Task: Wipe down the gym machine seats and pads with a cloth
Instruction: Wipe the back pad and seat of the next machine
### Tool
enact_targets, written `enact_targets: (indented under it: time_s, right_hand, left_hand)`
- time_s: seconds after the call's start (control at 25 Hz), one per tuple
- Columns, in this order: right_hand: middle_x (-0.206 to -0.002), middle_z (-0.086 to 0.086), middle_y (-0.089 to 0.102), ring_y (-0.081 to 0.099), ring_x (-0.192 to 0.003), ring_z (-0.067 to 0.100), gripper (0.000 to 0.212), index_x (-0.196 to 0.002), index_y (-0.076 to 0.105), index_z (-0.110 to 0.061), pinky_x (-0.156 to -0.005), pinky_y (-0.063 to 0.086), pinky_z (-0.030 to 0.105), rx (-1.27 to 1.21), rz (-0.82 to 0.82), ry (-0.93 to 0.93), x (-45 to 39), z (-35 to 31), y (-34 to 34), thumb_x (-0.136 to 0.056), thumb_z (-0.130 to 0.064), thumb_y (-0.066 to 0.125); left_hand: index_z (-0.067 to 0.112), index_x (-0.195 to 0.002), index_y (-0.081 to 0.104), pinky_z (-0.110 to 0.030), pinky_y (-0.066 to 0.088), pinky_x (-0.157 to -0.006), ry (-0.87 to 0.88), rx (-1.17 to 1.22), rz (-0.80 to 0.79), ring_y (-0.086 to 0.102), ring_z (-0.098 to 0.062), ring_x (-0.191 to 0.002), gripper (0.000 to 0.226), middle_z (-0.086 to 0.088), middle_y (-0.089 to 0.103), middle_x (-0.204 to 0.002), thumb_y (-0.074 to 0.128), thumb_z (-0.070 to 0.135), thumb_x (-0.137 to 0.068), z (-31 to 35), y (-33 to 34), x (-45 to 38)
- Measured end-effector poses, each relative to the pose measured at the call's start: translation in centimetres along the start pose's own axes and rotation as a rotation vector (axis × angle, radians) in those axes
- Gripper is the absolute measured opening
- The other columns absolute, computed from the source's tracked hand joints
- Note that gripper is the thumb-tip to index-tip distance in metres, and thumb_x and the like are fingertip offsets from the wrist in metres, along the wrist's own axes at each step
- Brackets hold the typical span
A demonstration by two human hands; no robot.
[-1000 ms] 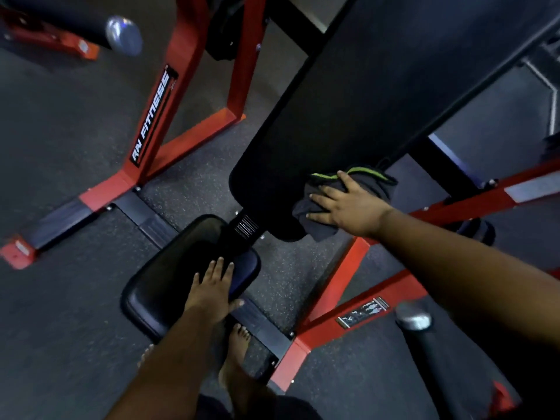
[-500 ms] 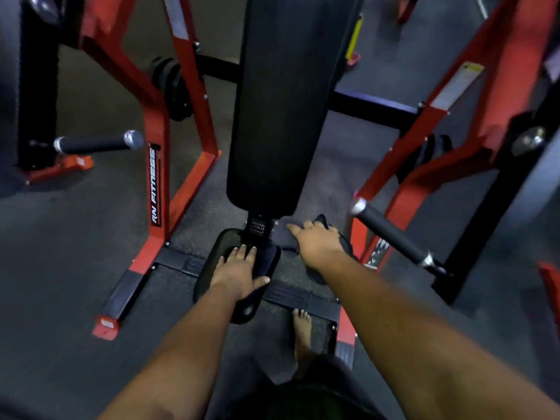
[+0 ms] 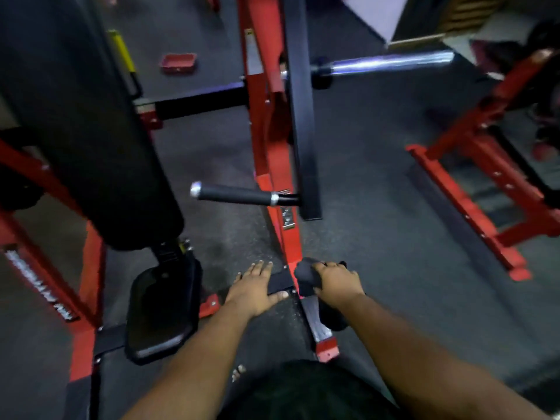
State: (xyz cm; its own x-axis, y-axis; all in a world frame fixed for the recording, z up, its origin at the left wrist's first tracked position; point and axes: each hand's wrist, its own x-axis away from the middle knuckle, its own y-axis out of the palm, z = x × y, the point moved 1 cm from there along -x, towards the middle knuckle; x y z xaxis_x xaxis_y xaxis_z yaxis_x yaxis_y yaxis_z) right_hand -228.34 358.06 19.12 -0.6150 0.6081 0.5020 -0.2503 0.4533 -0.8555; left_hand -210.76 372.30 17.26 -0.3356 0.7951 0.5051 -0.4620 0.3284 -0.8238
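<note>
A single wide-angle head view looks forward and steeply down, from above and behind both forearms. It sits close over the black padded seat [image 3: 160, 310] at lower left, with the dark speckled rubber floor [image 3: 378, 237] filling the frame's right side.

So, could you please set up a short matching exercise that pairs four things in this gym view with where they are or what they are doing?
Things:
1. cloth
2. left hand
3. seat pad
4. handle

States:
A. sticks out sideways from the black upright
B. bunched in the right hand
C. flat, fingers spread
D. low, left of both hands

Pairs: 1-B, 2-C, 3-D, 4-A
</note>
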Motion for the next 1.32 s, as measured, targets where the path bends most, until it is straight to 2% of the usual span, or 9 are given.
enact_targets:
  time_s: [0.12, 0.2, 0.36, 0.48, 0.8, 1.16, 1.32]
  right_hand:
    - [-0.134, 0.006, 0.057, 0.054, -0.124, 0.031, 0.060, -0.145, 0.040, -0.028, -0.096, 0.046, 0.047, -0.113, 0.072, 0.153, 2.2, 10.8, -0.2, -0.090, -0.045, 0.060]
    - [-0.133, 0.006, 0.057, 0.054, -0.122, 0.031, 0.059, -0.145, 0.040, -0.028, -0.094, 0.047, 0.046, -0.133, 0.111, 0.176, 2.7, 13.0, -1.1, -0.092, -0.045, 0.058]
    - [-0.129, 0.005, 0.058, 0.055, -0.118, 0.031, 0.054, -0.141, 0.042, -0.028, -0.093, 0.046, 0.048, -0.211, 0.231, 0.322, 4.4, 27.5, -4.9, -0.092, -0.044, 0.056]
    - [-0.126, 0.005, 0.059, 0.056, -0.116, 0.031, 0.051, -0.136, 0.046, -0.028, -0.092, 0.046, 0.048, -0.233, 0.294, 0.414, 5.6, 35.2, -7.6, -0.090, -0.045, 0.057]
    - [-0.128, 0.002, 0.058, 0.055, -0.118, 0.029, 0.051, -0.134, 0.048, -0.030, -0.091, 0.044, 0.046, -0.272, 0.486, 0.553, 3.0, 48.4, -17.2, -0.087, -0.046, 0.059]
    - [-0.134, -0.001, 0.057, 0.055, -0.122, 0.028, 0.049, -0.131, 0.048, -0.032, -0.093, 0.047, 0.045, -0.240, 0.611, 0.683, -8.3, 61.0, -29.7, -0.086, -0.046, 0.061]
    - [-0.127, 0.001, 0.061, 0.057, -0.119, 0.028, 0.045, -0.126, 0.050, -0.030, -0.090, 0.049, 0.044, -0.289, 0.683, 0.718, -12.2, 64.8, -34.8, -0.085, -0.045, 0.060]
  left_hand:
    - [0.024, -0.161, 0.010, -0.047, 0.014, -0.124, 0.132, -0.093, -0.013, 0.012, -0.023, -0.155, 0.100, -0.004, 0.008, -0.170, 0.047, 0.079, -0.086, 10.9, -0.3, -3.7]
    - [0.025, -0.161, 0.009, -0.046, 0.013, -0.125, 0.147, -0.079, -0.017, 0.010, -0.022, -0.156, 0.099, -0.002, 0.006, -0.170, 0.047, 0.078, -0.086, 13.4, -1.0, -4.5]
    - [0.027, -0.161, 0.010, -0.046, 0.014, -0.124, 0.289, -0.136, 0.065, 0.011, -0.021, -0.156, 0.101, -0.001, 0.007, -0.170, 0.043, 0.083, -0.084, 28.1, -2.6, -10.4]
    - [0.028, -0.161, 0.009, -0.047, 0.014, -0.125, 0.373, -0.182, 0.098, 0.010, -0.020, -0.156, 0.102, 0.000, 0.006, -0.170, 0.040, 0.085, -0.083, 36.1, -4.7, -13.8]
    - [0.028, -0.161, 0.003, -0.047, 0.012, -0.126, 0.551, -0.267, 0.203, 0.004, -0.019, -0.156, 0.102, 0.001, 0.002, -0.170, 0.038, 0.085, -0.084, 50.9, -13.0, -24.0]
    - [0.025, -0.162, 0.006, -0.051, 0.010, -0.125, 0.621, -0.266, 0.241, 0.004, -0.020, -0.156, 0.103, -0.001, 0.003, -0.170, 0.038, 0.085, -0.084, 62.9, -23.2, -40.8]
    - [0.026, -0.161, 0.005, -0.050, 0.010, -0.125, 0.659, -0.261, 0.227, 0.005, -0.019, -0.156, 0.104, 0.000, 0.003, -0.170, 0.038, 0.086, -0.083, 67.7, -27.8, -45.9]
